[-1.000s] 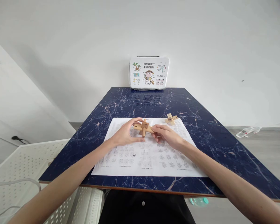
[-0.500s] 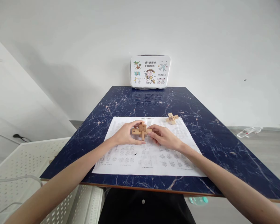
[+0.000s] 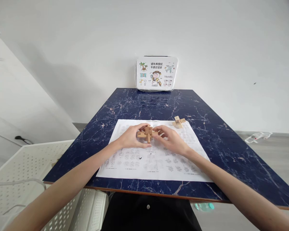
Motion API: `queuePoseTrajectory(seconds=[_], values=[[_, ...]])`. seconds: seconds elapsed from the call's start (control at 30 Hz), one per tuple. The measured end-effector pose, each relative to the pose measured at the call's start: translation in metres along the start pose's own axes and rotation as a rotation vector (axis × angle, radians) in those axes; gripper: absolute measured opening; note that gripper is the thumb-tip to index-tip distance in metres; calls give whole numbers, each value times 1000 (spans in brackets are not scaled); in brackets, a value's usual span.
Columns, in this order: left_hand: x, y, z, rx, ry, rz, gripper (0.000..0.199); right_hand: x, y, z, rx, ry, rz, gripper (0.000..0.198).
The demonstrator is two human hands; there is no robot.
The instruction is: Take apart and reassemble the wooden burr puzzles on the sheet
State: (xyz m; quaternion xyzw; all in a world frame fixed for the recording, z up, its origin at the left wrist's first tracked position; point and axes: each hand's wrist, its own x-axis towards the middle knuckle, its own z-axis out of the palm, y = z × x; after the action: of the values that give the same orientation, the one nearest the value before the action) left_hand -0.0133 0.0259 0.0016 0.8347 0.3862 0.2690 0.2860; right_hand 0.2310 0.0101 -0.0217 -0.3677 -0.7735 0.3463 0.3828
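Note:
A wooden burr puzzle point(image 3: 148, 131) of crossed, numbered bars is between my hands, above the printed sheet point(image 3: 130, 170). My left hand point(image 3: 131, 136) curves round its left side, fingers at the back and thumb at the front. From the right, my right hand point(image 3: 170, 138) grips the end of the sideways bar with thumb and fingers; part of that end is hidden. A "2" shows on the left bar, and one short bar points toward me. Another small wooden cross puzzle point(image 3: 178, 122) rests at the sheet's far right corner, apart from both hands.
A white case point(image 3: 156, 73) with cartoon prints stands against the wall at the back of the blue marbled table point(image 3: 159, 102). White perforated baskets point(image 3: 38, 160) are at the lower left. Plastic bottles point(image 3: 204, 207) lie on the floor at the right.
The puzzle in my hands has tipped a little, so its top and front bars show at a different angle. My right fingers have shifted slightly on its right end.

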Motion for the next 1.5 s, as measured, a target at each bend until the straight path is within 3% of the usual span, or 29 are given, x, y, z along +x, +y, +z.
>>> queuePoseTrajectory(seconds=[0.1,0.2,0.4,0.63,0.8,0.87,0.93,1.03,1.23,1.5], values=[[0,5,5,7,11,34,86,-1,-7,-1,-158,101,-189,20],[1,9,10,32,13,78,87,-2,-12,-2,-205,125,-258,14],[1,18,8,-101,-68,112,71,-6,-22,-4,-159,81,-183,20],[1,16,5,-405,-165,-8,56,-4,-24,-8,47,140,-178,24],[3,12,3,-573,-107,-58,62,-7,-17,-10,-236,128,-413,33],[4,9,3,-593,-99,-48,63,-7,-14,-9,-318,136,-460,28],[5,6,5,-582,-102,-42,62,-7,-12,-8,-345,156,-476,15],[4,4,8,-535,-117,-25,65,-7,-10,-7,-348,184,-455,13],[0,16,6,-198,67,143,105,-7,-9,-7,-353,213,-401,17],[-2,15,5,49,213,259,90,-9,-13,-2,-415,250,-407,16]])
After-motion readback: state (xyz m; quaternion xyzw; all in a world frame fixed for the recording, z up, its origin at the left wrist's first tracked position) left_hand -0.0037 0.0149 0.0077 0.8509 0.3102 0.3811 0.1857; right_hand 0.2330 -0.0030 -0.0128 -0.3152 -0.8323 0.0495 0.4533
